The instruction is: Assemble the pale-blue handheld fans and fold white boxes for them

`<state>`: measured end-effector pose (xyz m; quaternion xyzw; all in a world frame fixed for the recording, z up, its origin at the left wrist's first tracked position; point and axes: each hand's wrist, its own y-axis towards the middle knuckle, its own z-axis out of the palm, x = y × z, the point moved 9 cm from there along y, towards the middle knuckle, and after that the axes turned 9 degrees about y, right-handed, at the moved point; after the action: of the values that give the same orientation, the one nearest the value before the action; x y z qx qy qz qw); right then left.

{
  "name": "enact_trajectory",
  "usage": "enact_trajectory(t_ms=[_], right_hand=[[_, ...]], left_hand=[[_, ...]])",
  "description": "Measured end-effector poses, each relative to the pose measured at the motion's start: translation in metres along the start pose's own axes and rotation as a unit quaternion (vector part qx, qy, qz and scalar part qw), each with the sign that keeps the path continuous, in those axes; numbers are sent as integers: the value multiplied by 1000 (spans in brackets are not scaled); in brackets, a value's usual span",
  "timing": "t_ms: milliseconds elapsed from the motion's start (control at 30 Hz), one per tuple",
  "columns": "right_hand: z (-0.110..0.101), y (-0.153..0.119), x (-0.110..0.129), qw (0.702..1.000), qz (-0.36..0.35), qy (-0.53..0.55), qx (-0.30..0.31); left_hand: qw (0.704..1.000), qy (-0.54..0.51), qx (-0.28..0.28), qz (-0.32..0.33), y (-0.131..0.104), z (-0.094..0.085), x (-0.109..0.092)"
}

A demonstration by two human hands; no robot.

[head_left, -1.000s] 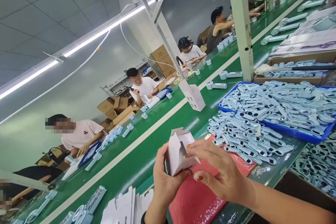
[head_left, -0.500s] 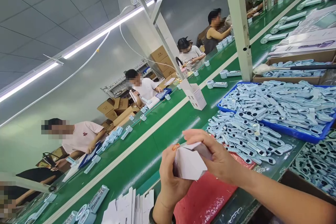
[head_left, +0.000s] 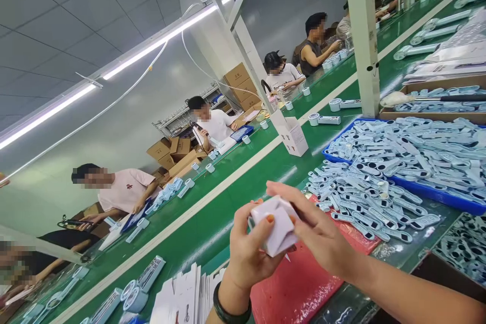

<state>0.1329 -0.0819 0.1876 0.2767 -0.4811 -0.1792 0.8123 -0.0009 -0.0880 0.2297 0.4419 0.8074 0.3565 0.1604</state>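
Left hand (head_left: 252,248) and right hand (head_left: 322,230) are holding a white box (head_left: 274,233) in a snug grip above the red mat (head_left: 298,283), near end looking mostly folded, while another box (head_left: 296,137) is standing on the green belt (head_left: 224,207) and flat cartons (head_left: 180,291) are lying unfolded.

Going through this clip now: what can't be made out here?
Head view, inside of the white box: hidden by its flaps, the left hand and the right hand.
Head view, some left-hand fingers: behind the white box.
Head view, stack of flat white card: cut off by the bottom edge.
Head view, blue tray: cut off by the right edge.
Head view, standing carton's print: too small.
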Motion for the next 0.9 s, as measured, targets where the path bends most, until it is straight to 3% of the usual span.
enact_trajectory(t_ms=[100, 200, 300, 367, 467, 533, 633, 900], right_hand=[[4, 4, 4, 998, -20, 12, 59], [12, 10, 0, 988, -36, -77, 126], [16, 13, -2, 973, -86, -145, 155], [21, 11, -3, 959, -118, -188, 175], [27, 4, -13, 949, -119, -211, 203], [28, -1, -19, 948, -110, -212, 209], [28, -5, -26, 949, -101, -214, 208], [30, -7, -29, 946, -104, -227, 207]], left_hand=[[992, -57, -98, -60, 3, -19, 7], [965, -191, -119, -138, 0, -23, 10], [886, -362, -86, -277, -14, -8, 17], [830, -423, -80, -356, -27, -1, 20], [770, -473, -67, -424, -42, 9, 20], [745, -491, -54, -448, -48, 14, 20], [732, -490, -44, -471, -54, 18, 21], [752, -451, -32, -480, -63, 19, 26]])
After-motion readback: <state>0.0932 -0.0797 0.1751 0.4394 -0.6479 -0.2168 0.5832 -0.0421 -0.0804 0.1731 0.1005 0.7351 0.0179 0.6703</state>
